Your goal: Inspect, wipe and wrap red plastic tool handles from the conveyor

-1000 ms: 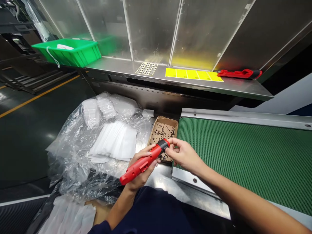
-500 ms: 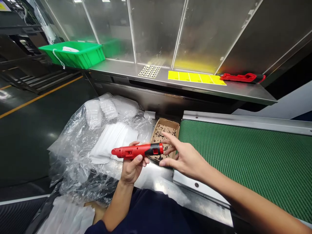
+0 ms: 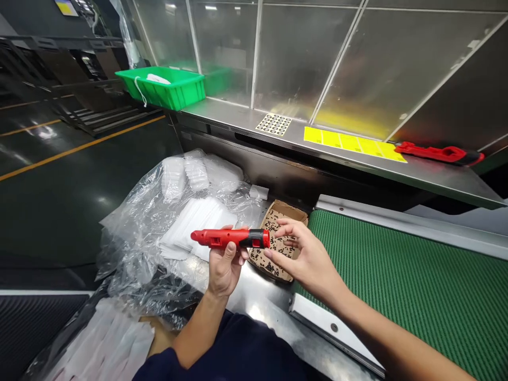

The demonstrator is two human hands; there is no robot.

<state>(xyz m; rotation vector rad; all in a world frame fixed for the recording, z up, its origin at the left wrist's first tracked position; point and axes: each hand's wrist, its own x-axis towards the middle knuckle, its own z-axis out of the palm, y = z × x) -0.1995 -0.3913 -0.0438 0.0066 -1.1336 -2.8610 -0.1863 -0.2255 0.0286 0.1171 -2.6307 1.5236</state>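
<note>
My left hand (image 3: 225,267) is closed around a red plastic tool housing (image 3: 226,238) with a black section near its right end. The housing lies level, with small rectangular openings along its side. Just off that right end is my right hand (image 3: 307,256), its fingers apart and curved, with nothing visible between them. Behind the hands, a shallow cardboard box (image 3: 273,271) holds many tiny black parts. White foam sleeves (image 3: 194,225) lie stacked on clear plastic behind and left of the housing.
A green conveyor belt (image 3: 405,264) runs off to the right. On the metal shelf (image 3: 234,114) are a green bin (image 3: 166,90), a sheet of round stickers (image 3: 273,124), yellow labels (image 3: 349,143) and another red housing (image 3: 432,152). Clear plastic wrap (image 3: 130,238) covers the left side.
The view has swung left, so the surroundings sit farther right. My left hand keeps its hold on the red housing. The right hand stays by its end, its fingers slightly more curled.
</note>
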